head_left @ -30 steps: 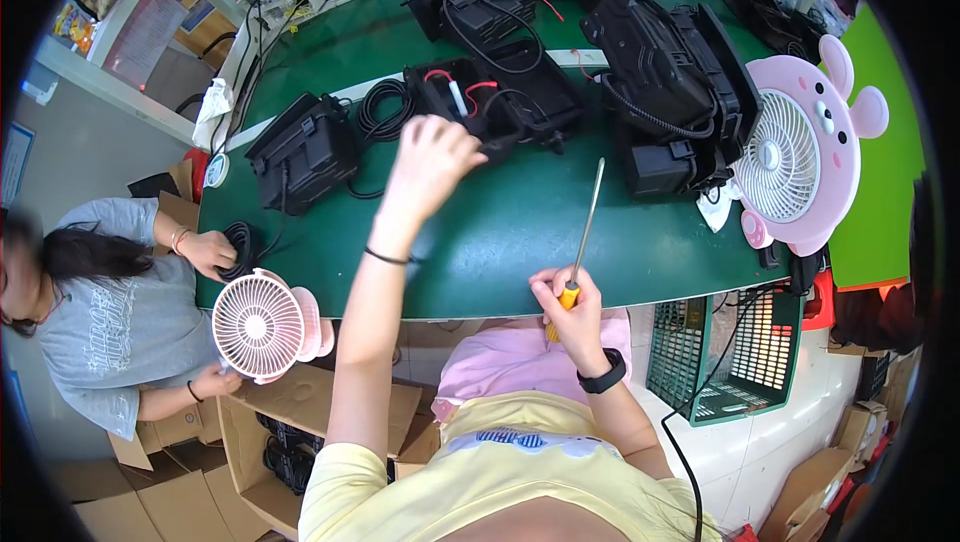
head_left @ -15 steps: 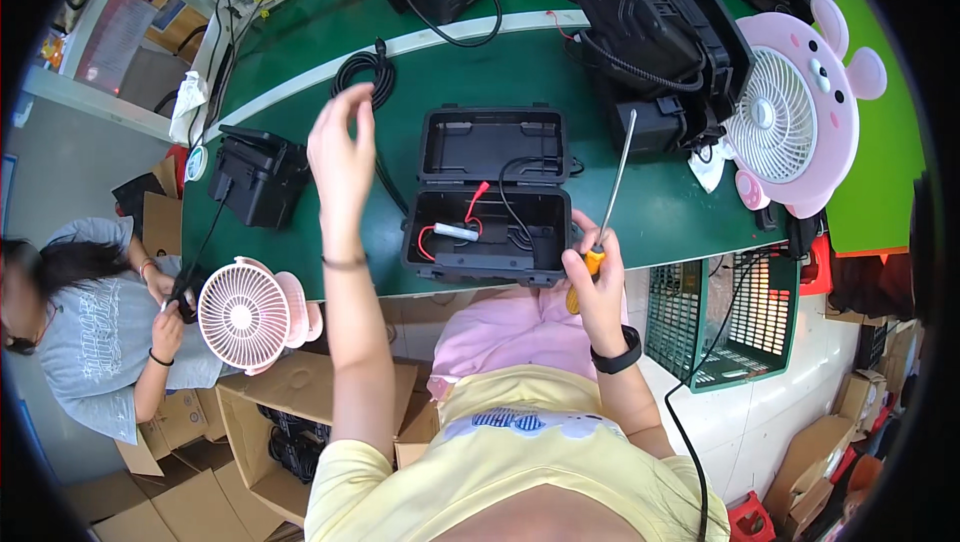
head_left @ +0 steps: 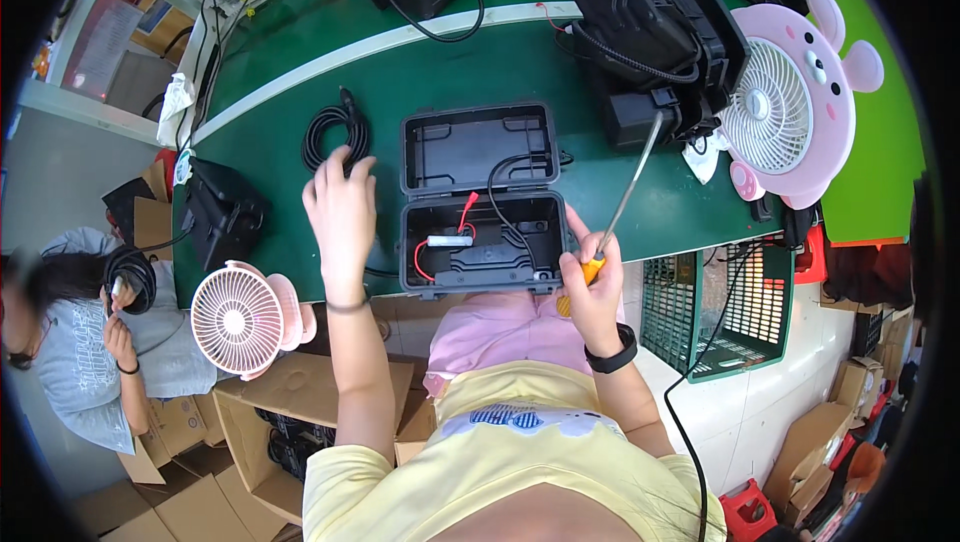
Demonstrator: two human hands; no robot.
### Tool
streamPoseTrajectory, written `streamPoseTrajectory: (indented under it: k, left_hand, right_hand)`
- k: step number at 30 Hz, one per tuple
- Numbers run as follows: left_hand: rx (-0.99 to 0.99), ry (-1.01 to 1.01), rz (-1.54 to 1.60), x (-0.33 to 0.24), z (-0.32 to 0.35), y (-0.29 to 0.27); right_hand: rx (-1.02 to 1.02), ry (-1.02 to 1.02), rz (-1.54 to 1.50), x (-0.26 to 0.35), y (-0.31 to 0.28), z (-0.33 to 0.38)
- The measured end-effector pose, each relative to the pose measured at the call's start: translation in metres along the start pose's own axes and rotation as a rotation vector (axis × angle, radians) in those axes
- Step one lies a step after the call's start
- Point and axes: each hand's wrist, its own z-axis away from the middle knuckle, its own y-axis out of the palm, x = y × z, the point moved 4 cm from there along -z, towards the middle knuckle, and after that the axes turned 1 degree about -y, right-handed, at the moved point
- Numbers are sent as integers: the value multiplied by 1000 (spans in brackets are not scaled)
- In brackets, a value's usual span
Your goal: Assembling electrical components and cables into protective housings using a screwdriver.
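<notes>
My right hand (head_left: 597, 294) is closed around the yellow handle of a screwdriver (head_left: 636, 180), whose long metal shaft points up and away. That hand is beside the right wall of an open black plastic case (head_left: 478, 277). Inside the case are a white connector piece (head_left: 449, 241) with red leads, a red plug (head_left: 469, 204) and a black cable. Its lid lies folded back on the far side. To the left, my left hand (head_left: 341, 210) is open, fingers apart, just at the near edge of a coiled black cable (head_left: 325, 132). Whether the fingertips touch the coil I cannot tell.
A pink fan (head_left: 238, 320) stands at the table's near left edge, and a pink animal-shaped fan (head_left: 790, 102) at right. Black cases (head_left: 650, 52) are stacked at back right. Left, a co-worker (head_left: 80, 342) holds coiled cable near another black case (head_left: 225, 212). A green crate (head_left: 715, 312) is below.
The coiled cable on the table has come nearer, and my left hand has lowered toward me. The co-worker has raised a cable coil. The left black case has shifted nearer and turned.
</notes>
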Motion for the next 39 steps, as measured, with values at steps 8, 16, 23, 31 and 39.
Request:
streamPoseTrajectory:
  k: [8, 16, 23, 31, 39]
  left_hand:
    - [-42, 468, 600, -64, 95, -65]
    - [-67, 306, 533, -55, 112, -29]
    - [-150, 371, 550, -55, 128, -31]
    - [-169, 389, 318, -65, 134, -47]
    - [417, 231, 478, -82, 98, -85]
  right_hand:
    - [-20, -52, -67, -16, -5, 9]
    - [55, -118, 150, -9, -20, -12]
    - [65, -292, 620, 25, -2, -84]
    - [265, -322, 285, 32, 22, -116]
    - [186, -364, 218, 45, 27, -101]
